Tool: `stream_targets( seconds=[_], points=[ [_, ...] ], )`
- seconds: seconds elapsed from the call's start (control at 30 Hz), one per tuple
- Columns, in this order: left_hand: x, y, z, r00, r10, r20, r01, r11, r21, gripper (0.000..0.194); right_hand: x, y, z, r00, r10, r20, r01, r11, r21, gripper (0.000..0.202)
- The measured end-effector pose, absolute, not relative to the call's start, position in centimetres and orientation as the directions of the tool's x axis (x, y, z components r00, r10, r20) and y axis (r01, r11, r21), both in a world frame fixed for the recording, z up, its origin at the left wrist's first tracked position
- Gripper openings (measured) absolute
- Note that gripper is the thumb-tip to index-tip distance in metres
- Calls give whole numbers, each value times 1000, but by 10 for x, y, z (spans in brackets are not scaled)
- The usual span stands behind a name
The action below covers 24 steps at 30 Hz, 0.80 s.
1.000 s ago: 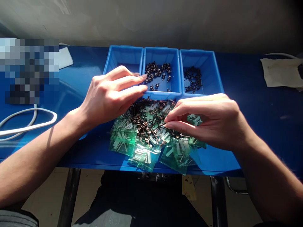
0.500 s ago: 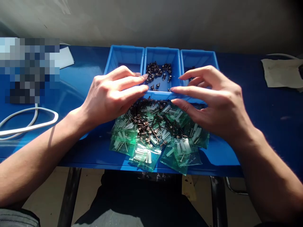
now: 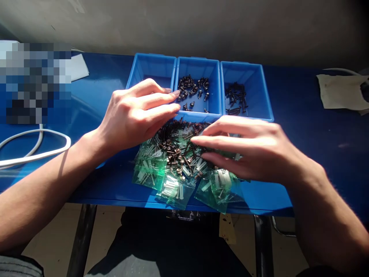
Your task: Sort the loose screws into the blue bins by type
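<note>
My left hand (image 3: pixel 141 111) lies over the front of the left blue bin (image 3: pixel 154 63), its fingers stretched towards the middle bin (image 3: pixel 213 104) and holding nothing visible. My right hand (image 3: pixel 245 144) hovers over the right side of a pile of loose screws (image 3: pixel 175 150), fingers apart, with nothing seen between them. Under and around the screws lie green clear packets (image 3: pixel 150 173) with white wall plugs and screws inside. Dark screws with washer heads (image 3: pixel 187 86) lie in the middle bin. More dark screws (image 3: pixel 235 94) are in the right bin (image 3: pixel 263 104). The left bin's floor is partly hidden.
A white cable (image 3: pixel 34 132) loops on the blue table (image 3: pixel 300 154) at left, near a pixelated area and a white card (image 3: pixel 77 67). A beige sheet (image 3: pixel 337 92) lies at the far right. A grey wall (image 3: pixel 184 27) stands behind the bins.
My right hand has moved from the front of the right bin down and towards me, over the pile, uncovering the screws in that bin. My left hand stays about where it was.
</note>
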<state>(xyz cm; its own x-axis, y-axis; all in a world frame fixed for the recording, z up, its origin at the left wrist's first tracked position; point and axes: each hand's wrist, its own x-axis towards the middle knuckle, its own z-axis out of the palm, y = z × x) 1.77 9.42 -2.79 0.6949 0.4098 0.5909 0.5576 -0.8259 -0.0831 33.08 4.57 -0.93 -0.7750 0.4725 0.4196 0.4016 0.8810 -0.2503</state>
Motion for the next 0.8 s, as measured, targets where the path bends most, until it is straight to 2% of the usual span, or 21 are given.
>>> stream_targets(
  seconds=[0.07,0.17,0.33,0.6,0.8],
  points=[
    [18,94,-28,690,410,596,557,-827,-76,19,325,43,-13,-821,454,347,382,887,-259,20],
    [17,94,-27,699,405,589,552,-830,-85,18,321,43,-19,-820,449,355,390,892,-228,12],
    [16,95,-26,722,391,571,544,-830,-120,19,323,47,-21,-808,436,396,366,899,-242,15],
    [12,100,-27,751,308,585,487,-856,-175,22,319,47,-21,-822,451,347,359,885,-297,14],
    [11,100,-30,736,311,601,487,-860,-151,26,317,47,-24,-772,515,373,387,846,-367,12]
  ],
)
